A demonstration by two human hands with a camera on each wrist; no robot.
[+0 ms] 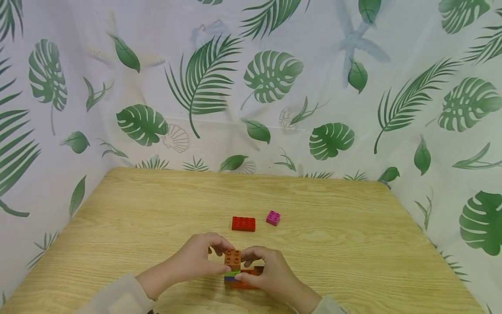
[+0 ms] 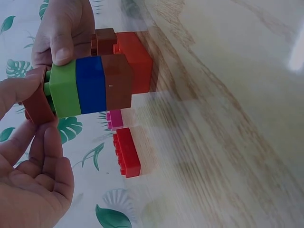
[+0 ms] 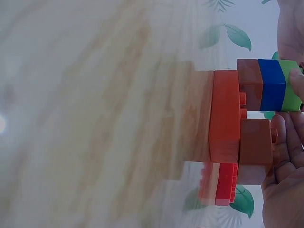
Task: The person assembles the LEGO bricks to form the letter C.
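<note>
A stack of toy building bricks stands near the front of the table. Its long orange-red brick (image 3: 224, 114) lies at the bottom, bearing a brown brick (image 2: 118, 80), a blue brick (image 2: 90, 85) and a green brick (image 2: 65, 90) at one end. Another brown brick (image 3: 255, 149) sits at the base's other end. My left hand (image 1: 194, 259) pinches a top brown brick (image 1: 233, 258) between thumb and fingers. In the left wrist view it sits slightly tilted on the green brick, studs showing in the gap. My right hand (image 1: 274, 272) grips the stack, thumb on the green brick.
Beyond the hands, a red brick (image 1: 243, 224) and a smaller pink brick (image 1: 273, 218) lie apart on the wood-grain table (image 1: 157, 200). A white leaf-print curtain (image 1: 219, 148) hangs behind the table and along its sides.
</note>
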